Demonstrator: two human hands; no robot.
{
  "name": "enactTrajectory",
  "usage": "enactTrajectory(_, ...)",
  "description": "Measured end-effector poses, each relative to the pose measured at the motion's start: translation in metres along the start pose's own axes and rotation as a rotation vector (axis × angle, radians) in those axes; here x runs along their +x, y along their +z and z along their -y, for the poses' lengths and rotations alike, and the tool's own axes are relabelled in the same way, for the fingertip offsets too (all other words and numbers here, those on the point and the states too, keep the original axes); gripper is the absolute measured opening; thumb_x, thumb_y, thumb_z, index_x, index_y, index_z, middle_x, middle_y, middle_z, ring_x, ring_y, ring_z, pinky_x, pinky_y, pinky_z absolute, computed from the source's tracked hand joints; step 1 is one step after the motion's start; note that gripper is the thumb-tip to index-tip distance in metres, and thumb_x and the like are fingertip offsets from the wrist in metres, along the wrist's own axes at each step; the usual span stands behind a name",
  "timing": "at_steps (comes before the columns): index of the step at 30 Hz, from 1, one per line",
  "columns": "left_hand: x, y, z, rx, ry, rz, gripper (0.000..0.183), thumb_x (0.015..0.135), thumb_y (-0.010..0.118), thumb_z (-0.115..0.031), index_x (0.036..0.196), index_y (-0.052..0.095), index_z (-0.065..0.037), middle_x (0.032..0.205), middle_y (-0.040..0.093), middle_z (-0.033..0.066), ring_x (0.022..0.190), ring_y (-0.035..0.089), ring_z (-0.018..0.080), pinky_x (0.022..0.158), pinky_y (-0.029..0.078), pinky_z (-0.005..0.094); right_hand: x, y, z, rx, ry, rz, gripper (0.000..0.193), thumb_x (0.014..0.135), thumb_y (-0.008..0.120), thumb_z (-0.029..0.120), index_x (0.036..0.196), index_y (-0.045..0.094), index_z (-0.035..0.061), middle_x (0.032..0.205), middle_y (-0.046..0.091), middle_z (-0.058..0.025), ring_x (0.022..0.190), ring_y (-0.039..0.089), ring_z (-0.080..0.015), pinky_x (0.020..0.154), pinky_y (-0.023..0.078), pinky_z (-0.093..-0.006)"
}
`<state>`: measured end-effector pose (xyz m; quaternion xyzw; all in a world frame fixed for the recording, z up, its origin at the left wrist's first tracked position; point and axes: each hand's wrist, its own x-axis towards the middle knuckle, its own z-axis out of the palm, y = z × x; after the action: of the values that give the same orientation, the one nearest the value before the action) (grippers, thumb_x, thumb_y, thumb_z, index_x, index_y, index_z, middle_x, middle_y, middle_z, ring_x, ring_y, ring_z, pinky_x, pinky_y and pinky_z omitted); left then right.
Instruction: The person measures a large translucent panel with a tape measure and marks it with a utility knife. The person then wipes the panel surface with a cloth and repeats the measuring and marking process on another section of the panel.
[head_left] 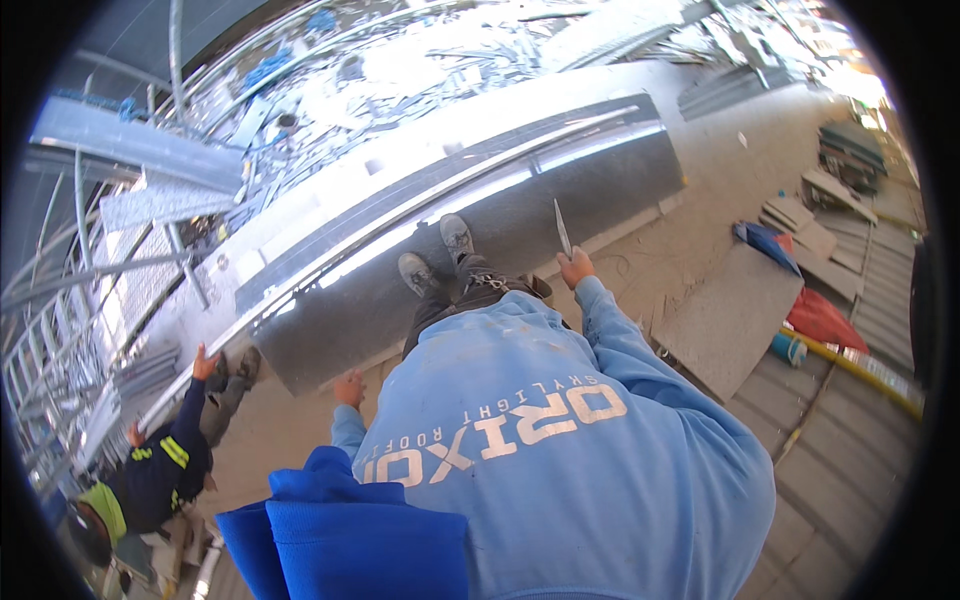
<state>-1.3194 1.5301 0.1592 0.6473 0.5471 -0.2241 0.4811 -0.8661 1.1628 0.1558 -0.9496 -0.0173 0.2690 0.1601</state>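
A slim, pointed grey metal tool (561,226) sticks up from my right hand (576,268), which is closed round its lower end; I cannot make out its exact kind. My left hand (348,388) hangs low at my left side, empty, its fingers apart. Under my shoes (456,236) lies a long dark grey sheet (600,195) on the ground. A long, narrow pale metal strip (370,236) runs lengthwise along the sheet, beyond my feet. Neither hand touches the sheet or the strip.
At the left stands a co-worker (160,455) in a dark top with yellow stripes, hands near the strip's end. Metal scrap (400,100) covers the far ground. Scaffolding (80,210) rises at left. Boards (735,315), a red cloth (828,318) and a yellow bar (860,372) lie at right.
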Motion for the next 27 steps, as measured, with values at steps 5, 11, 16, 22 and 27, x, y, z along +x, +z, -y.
enactTrajectory(5, 0.028, 0.072, -0.023, -0.173, -0.106, 0.026, 0.042, 0.088, 0.058, -0.025, 0.118, 0.055, 0.005, 0.099, 0.065, 0.0149, 0.076, 0.065, 0.0212, 0.053, 0.049, 0.0309, 0.03, -0.052, -0.047, 0.087, 0.081, -0.103, 0.039, 0.082, 0.059, 0.035, 0.093, 0.055, -0.0026, 0.096, 0.06, -0.0274, 0.095, 0.056, -0.0441, 0.08, 0.045, -0.0472)
enactTrajectory(11, 0.066, 0.053, -0.114, -0.064, 0.144, -0.016, 0.041, 0.088, 0.059, -0.022, 0.119, 0.055, 0.005, 0.097, 0.065, 0.0145, 0.067, 0.063, 0.0178, 0.05, 0.046, 0.0288, 0.025, -0.023, -0.112, 0.231, 0.262, 0.035, 0.043, 0.081, 0.059, 0.035, 0.102, 0.056, -0.0024, 0.105, 0.059, -0.0271, 0.101, 0.055, -0.0426, 0.084, 0.045, -0.045)
enactTrajectory(16, 0.1, 0.054, -0.174, -0.099, 0.096, -0.068, 0.04, 0.087, 0.06, -0.02, 0.118, 0.055, 0.005, 0.091, 0.065, 0.0142, 0.062, 0.06, 0.0165, 0.044, 0.042, 0.0275, 0.036, -0.013, -0.176, 0.234, 0.249, -0.019, 0.036, 0.082, 0.059, 0.03, 0.096, 0.056, -0.0031, 0.089, 0.06, -0.0235, 0.076, 0.061, -0.0353, 0.064, 0.048, -0.0426)
enactTrajectory(22, 0.111, 0.136, -0.276, 0.266, 0.329, 0.055, 0.038, 0.085, 0.06, -0.021, 0.112, 0.058, 0.004, 0.086, 0.065, 0.0128, 0.06, 0.061, 0.0176, 0.045, 0.046, 0.0294, 0.071, -0.053, -0.283, 0.348, 0.437, -0.088, 0.038, 0.082, 0.059, 0.032, 0.1, 0.057, -0.0017, 0.092, 0.059, -0.0217, 0.084, 0.057, -0.0367, 0.071, 0.044, -0.0428)
enactTrajectory(27, 0.055, 0.251, -0.423, 0.455, 0.589, 0.104, 0.045, 0.083, 0.062, -0.025, 0.114, 0.057, 0.007, 0.089, 0.066, 0.0187, 0.07, 0.065, 0.0209, 0.061, 0.051, 0.0312, 0.092, -0.131, -0.348, 0.76, 0.814, -0.136, 0.039, 0.083, 0.058, 0.029, 0.108, 0.055, -0.0004, 0.09, 0.063, -0.0185, 0.074, 0.064, -0.0319, 0.059, 0.051, -0.043)
